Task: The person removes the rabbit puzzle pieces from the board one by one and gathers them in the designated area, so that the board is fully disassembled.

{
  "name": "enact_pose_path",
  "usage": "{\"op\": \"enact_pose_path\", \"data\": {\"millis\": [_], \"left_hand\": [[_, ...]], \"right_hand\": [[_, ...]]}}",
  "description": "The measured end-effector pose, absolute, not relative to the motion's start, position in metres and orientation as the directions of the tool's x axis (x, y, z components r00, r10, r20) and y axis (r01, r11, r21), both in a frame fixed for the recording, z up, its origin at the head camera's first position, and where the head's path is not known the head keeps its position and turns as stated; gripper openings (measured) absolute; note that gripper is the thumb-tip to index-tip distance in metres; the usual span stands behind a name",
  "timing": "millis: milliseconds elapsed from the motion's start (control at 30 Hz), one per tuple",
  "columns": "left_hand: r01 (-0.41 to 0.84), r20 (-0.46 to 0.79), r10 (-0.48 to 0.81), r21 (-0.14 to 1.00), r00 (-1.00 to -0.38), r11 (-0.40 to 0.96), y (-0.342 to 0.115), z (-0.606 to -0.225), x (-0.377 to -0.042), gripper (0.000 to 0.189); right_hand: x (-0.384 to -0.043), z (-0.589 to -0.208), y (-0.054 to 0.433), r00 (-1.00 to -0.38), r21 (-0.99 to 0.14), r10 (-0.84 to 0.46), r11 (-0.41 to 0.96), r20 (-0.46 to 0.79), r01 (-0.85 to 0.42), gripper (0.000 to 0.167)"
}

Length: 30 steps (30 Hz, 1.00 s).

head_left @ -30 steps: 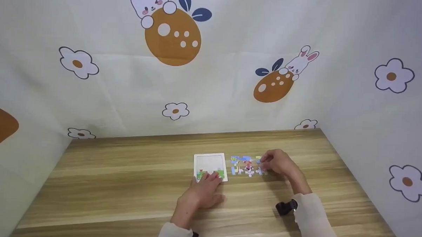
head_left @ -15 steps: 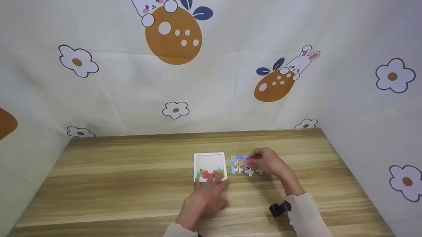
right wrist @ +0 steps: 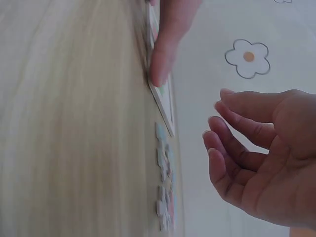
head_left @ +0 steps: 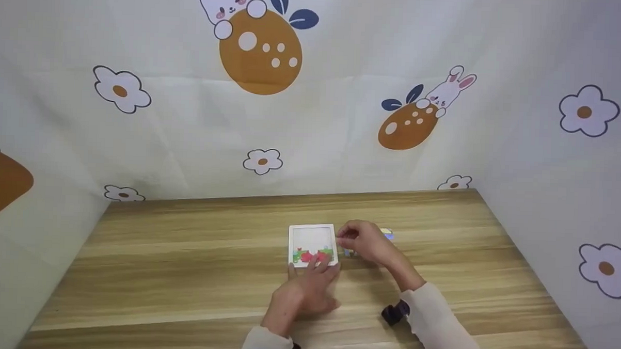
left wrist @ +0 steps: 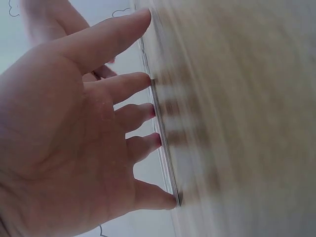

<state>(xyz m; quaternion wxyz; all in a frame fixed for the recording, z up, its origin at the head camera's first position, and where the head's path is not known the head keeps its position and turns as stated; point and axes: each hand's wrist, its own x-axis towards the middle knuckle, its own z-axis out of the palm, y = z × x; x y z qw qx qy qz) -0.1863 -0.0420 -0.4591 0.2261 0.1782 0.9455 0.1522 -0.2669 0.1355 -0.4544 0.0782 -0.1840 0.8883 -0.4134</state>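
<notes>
Left hand (head_left: 310, 293), fingers extended, touching the near edge of the frame (head_left: 291, 246), flat on the table (head_left: 183, 268); right hand (head_left: 368, 242) by the frame's right edge, thumb and forefinger nearly meeting, though I cannot tell whether they pinch anything; loose pieces (head_left: 387, 233) beside the frame.

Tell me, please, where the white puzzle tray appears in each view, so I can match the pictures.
Head: the white puzzle tray lies just below centre, the left hand at its near edge.
Left wrist: near the middle, the tray shows as a thin edge beside that hand.
Right wrist: at upper middle, the tray slants partly behind that hand.
Shared landmark: the left hand.
</notes>
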Motion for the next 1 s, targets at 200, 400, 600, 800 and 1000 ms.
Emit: {"op": "enact_pose_path", "data": {"millis": [200, 400, 600, 800, 1000], "left_hand": [[0.282, -0.367, 0.413, 0.362, -0.833, 0.889, -0.044, -0.460, -0.187, 0.079], [0.285, -0.374, 0.415, 0.356, -0.829, 0.890, -0.045, -0.460, -0.187, 0.078], [0.267, -0.390, 0.412, 0.375, -0.823, 0.888, -0.045, -0.460, -0.188, 0.077], [0.272, -0.372, 0.416, 0.382, -0.830, 0.883, -0.046, -0.460, -0.187, 0.077], [0.279, -0.360, 0.426, 0.394, -0.830, 0.876, -0.047, -0.459, -0.186, 0.078]], "right_hand": [[-0.277, -0.460, 0.118, -0.902, -0.795, -0.432, 0.552, -0.013, -0.253, 0.015], [-0.289, -0.469, 0.107, -0.863, -0.828, -0.502, 0.505, -0.053, -0.243, 0.018], [-0.299, -0.471, 0.096, -0.812, -0.826, -0.583, 0.475, -0.036, -0.304, 0.019], [-0.305, -0.472, 0.086, -0.761, -0.819, -0.648, 0.458, -0.039, -0.347, 0.020], [-0.308, -0.475, 0.078, -0.743, -0.813, -0.665, 0.473, -0.077, -0.339, 0.020]]}}
